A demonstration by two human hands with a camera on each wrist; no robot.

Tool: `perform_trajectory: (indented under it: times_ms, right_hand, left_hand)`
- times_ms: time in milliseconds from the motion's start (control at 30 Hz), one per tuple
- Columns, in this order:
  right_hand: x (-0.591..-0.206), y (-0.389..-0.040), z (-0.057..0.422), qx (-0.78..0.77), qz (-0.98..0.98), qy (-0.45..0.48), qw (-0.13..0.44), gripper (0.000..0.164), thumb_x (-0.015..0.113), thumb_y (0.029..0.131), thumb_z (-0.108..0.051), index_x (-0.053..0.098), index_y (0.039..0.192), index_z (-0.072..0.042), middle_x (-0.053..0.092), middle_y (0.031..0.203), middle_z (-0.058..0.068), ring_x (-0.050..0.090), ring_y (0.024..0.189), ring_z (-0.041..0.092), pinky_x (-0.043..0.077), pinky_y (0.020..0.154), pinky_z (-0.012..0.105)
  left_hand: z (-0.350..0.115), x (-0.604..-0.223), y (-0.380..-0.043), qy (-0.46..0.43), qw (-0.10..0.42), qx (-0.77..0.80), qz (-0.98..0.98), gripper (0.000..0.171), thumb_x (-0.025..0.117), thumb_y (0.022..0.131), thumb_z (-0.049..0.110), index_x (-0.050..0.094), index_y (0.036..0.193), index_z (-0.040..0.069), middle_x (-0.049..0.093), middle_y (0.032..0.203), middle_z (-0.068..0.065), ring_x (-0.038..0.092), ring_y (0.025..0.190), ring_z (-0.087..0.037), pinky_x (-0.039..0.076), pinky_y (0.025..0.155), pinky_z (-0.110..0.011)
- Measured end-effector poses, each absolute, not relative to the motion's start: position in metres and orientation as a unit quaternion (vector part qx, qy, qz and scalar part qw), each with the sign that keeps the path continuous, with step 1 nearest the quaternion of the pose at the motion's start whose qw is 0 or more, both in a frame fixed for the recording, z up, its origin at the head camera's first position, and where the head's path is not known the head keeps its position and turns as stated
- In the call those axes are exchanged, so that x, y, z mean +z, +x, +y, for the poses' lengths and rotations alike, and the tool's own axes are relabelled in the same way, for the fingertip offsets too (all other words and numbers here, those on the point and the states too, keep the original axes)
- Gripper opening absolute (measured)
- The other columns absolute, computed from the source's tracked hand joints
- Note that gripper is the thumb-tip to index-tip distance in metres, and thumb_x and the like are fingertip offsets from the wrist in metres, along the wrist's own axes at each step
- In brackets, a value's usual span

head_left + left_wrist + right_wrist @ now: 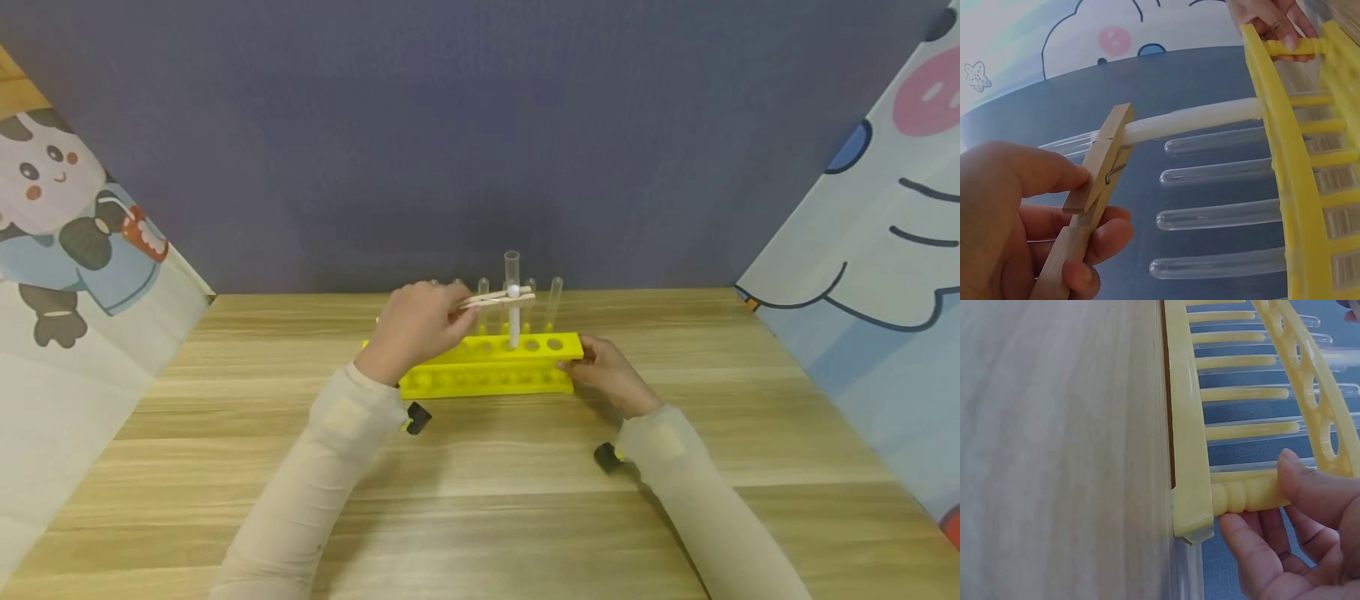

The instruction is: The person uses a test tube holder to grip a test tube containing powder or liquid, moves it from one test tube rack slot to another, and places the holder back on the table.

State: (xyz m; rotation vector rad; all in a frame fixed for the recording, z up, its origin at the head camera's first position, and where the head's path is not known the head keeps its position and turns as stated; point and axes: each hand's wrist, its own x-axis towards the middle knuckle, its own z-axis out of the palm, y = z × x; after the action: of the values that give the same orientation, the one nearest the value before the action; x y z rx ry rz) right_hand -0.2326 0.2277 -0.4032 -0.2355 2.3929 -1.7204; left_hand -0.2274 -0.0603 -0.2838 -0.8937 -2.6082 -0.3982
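Observation:
My left hand (420,327) grips a wooden test tube holder (1099,162), thumb on one side and fingers curled on the other. The holder's jaws are clamped round a test tube (514,325) with white contents (1197,120) in its lower part; its upper part is clear. The tube stands upright, its lower end at a hole in the top plate of the yellow test tube rack (487,383). How far it goes in is hard to tell. At the rack's right end, my right hand (615,379) holds the end post (1250,494) between thumb and fingers.
Several clear empty test tubes (1219,215) stand upside down on pegs (1250,431) along the rack's back. Behind the wooden table (525,500) rises a dark blue panel (480,150). Cartoon-printed sheets flank both sides. A small black device (418,417) hangs at the left wrist.

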Motion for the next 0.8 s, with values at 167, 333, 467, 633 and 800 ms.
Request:
perform_trajectory:
  times_ms: [167,333,467,633,800]
  right_hand:
    - [-0.402,-0.231,0.228,-0.570,0.813,-0.077,0.087,0.042,0.062,0.089,-0.007,0.051,0.128,0.002,0.056,0.115,0.018,0.054,0.098,0.025,0.048,0.081,0.028]
    - [-0.402,-0.231,0.227,-0.572,0.813,-0.074,0.082,0.042,0.063,0.088,-0.006,0.052,0.127,0.002,0.057,0.116,0.018,0.055,0.098,0.024,0.048,0.080,0.026]
    - [-0.402,-0.231,0.227,-0.572,0.813,-0.076,0.075,0.040,0.063,0.088,-0.004,0.053,0.125,0.004,0.058,0.113,0.018,0.055,0.095,0.022,0.049,0.078,0.025]
    - [-0.404,-0.233,0.228,-0.572,0.813,-0.083,0.071,0.039,0.063,0.088,-0.004,0.052,0.124,0.006,0.058,0.112,0.019,0.055,0.094,0.021,0.048,0.078,0.025]
    - [-0.404,-0.233,0.228,-0.576,0.810,-0.084,0.071,0.040,0.063,0.088,-0.004,0.052,0.125,0.007,0.058,0.112,0.018,0.056,0.094,0.020,0.049,0.078,0.025]
  left_hand:
    - [-0.057,-0.283,-0.228,-0.321,0.172,-0.159,-0.918,0.020,0.054,0.094,0.026,0.062,0.084,0.011,0.039,0.051,0.004,0.029,0.044,-0.010,0.026,0.045,-0.026]
    - [-0.053,-0.283,-0.227,-0.322,0.164,-0.165,-0.918,0.022,0.054,0.095,0.026,0.058,0.079,0.012,0.040,0.052,0.003,0.031,0.044,-0.011,0.028,0.047,-0.026]
    - [-0.050,-0.285,-0.227,-0.326,0.163,-0.167,-0.916,0.023,0.055,0.096,0.025,0.057,0.077,0.011,0.039,0.052,0.002,0.031,0.044,-0.011,0.032,0.048,-0.028]
    - [-0.046,-0.291,-0.229,-0.330,0.174,-0.156,-0.915,0.018,0.058,0.094,0.024,0.060,0.082,0.011,0.039,0.051,0.003,0.031,0.045,-0.011,0.042,0.057,-0.034]
    - [-0.044,-0.297,-0.231,-0.336,0.187,-0.148,-0.911,0.020,0.059,0.094,0.024,0.060,0.080,0.010,0.038,0.051,0.003,0.029,0.045,-0.010,0.031,0.047,-0.027]
